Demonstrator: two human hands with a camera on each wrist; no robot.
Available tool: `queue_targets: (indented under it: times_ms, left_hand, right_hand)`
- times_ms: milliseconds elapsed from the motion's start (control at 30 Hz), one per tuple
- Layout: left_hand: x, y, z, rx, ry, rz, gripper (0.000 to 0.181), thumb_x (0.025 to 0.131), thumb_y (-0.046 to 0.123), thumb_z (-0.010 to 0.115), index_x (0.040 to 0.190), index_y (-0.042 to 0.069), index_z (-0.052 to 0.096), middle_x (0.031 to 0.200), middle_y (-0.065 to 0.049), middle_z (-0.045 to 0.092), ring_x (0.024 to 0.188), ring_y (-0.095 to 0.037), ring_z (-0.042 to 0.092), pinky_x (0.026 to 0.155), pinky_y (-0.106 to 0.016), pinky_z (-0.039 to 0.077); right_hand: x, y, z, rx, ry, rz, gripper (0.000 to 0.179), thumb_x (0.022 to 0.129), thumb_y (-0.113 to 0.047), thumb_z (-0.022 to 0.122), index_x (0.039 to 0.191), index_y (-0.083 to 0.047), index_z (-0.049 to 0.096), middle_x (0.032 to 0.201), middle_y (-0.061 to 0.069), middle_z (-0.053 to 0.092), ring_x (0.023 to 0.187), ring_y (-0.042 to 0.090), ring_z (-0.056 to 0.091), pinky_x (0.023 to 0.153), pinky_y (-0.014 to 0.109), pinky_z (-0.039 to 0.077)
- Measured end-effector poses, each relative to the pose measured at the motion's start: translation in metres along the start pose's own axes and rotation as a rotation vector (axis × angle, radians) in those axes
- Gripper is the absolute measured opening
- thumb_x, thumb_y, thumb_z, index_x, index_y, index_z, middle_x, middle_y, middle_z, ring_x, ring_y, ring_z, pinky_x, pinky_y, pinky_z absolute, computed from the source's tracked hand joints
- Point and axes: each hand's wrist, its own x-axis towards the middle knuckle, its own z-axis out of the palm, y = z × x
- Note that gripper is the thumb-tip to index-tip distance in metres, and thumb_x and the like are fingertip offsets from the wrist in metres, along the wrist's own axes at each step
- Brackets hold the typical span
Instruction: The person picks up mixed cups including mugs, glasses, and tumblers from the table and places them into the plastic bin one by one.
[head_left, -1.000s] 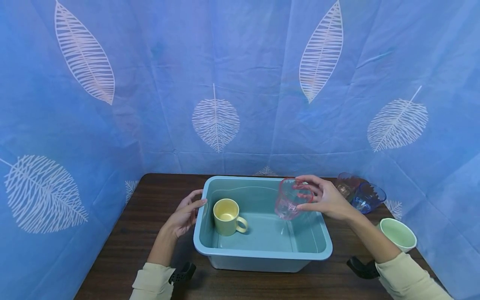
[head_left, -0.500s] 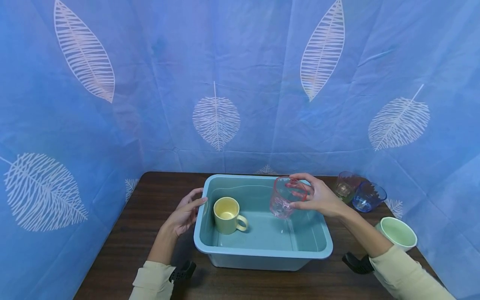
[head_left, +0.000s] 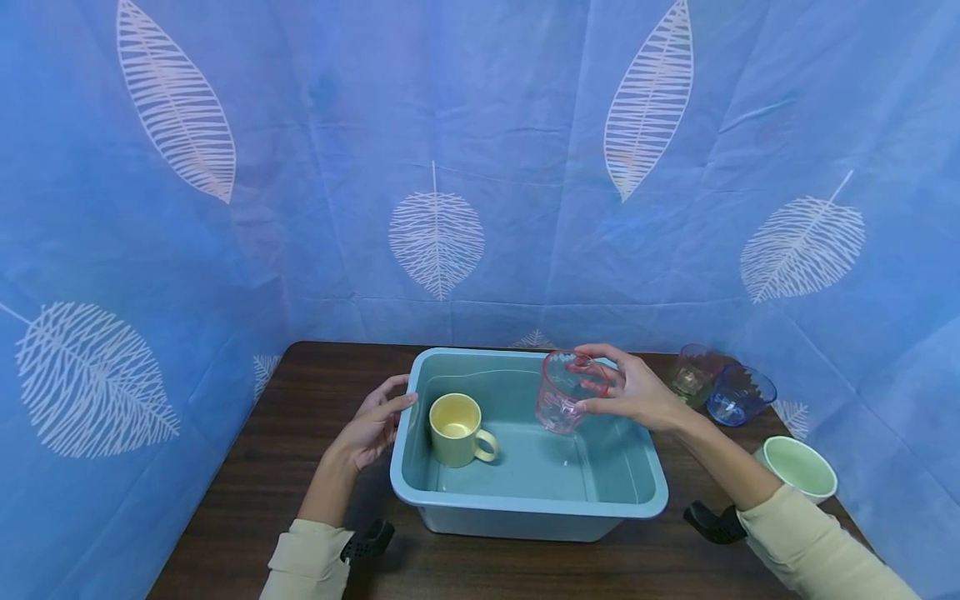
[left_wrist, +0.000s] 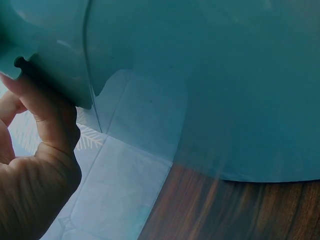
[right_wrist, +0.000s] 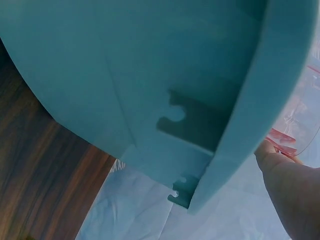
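Placing the pink cup (head_left: pixel 555 408) in the tub (head_left: pixel 528 505) seems the step in hand: the right hand (head_left: pixel 632 390) grips it, tilted, above or inside the tub's right half, while the left hand's (head_left: pixel 371 427) fingers hold the rim. Next probably calls for settling it upright (clear of the yellow mug (head_left: pixel 453 450)).

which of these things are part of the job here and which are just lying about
Part of the job:
pink-rimmed glass, in the grip of the right hand
blue tub, left hand at its rim
yellow mug, inside the tub

Probably just lying about, in neither hand:
blue glass
greenish glass
pale green cup
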Motion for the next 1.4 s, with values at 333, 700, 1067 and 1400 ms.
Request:
queue_targets:
  times_ms: [333, 700, 1067, 1400]
  left_hand:
    - [0.0, -0.001, 0.0, -0.003, 0.001, 0.01, 0.048, 0.107, 0.011, 0.054, 0.149, 0.005, 0.032, 0.098, -0.005, 0.071, 0.075, -0.011, 0.075, 0.06, -0.02, 0.062]
    - [0.001, 0.0, 0.0, -0.009, 0.001, 0.011, 0.047, 0.107, 0.011, 0.055, 0.149, 0.005, 0.033, 0.101, -0.005, 0.071, 0.078, -0.012, 0.076, 0.063, -0.022, 0.062]
    - [0.001, 0.001, 0.0, 0.001, 0.016, 0.005, 0.047, 0.107, 0.01, 0.054, 0.149, 0.005, 0.033, 0.103, -0.007, 0.071, 0.08, -0.013, 0.076, 0.067, -0.026, 0.065]
    - [0.001, 0.002, -0.001, -0.003, 0.011, 0.003, 0.048, 0.107, 0.01, 0.054, 0.149, 0.005, 0.033, 0.103, -0.007, 0.07, 0.079, -0.013, 0.076, 0.067, -0.026, 0.065]
  right_hand:
    - [0.005, 0.004, 0.003, -0.079, -0.024, 0.003, 0.071, 0.086, -0.002, 0.08, 0.147, 0.009, 0.044, 0.145, 0.03, 0.048, 0.138, 0.046, 0.048, 0.105, 0.035, 0.055]
    - [0.009, 0.01, 0.006, -0.053, -0.047, 0.014, 0.073, 0.086, 0.001, 0.079, 0.148, 0.01, 0.042, 0.14, 0.035, 0.051, 0.124, 0.043, 0.059, 0.093, 0.042, 0.062]
    - [0.014, 0.01, 0.01, -0.011, -0.077, 0.047, 0.074, 0.087, -0.001, 0.08, 0.149, 0.011, 0.041, 0.142, 0.032, 0.049, 0.118, 0.012, 0.062, 0.096, 0.051, 0.059]
    - [0.018, 0.008, 0.01, -0.086, -0.077, 0.057, 0.074, 0.085, -0.007, 0.083, 0.147, 0.009, 0.045, 0.146, 0.032, 0.047, 0.127, 0.048, 0.055, 0.096, 0.051, 0.06]
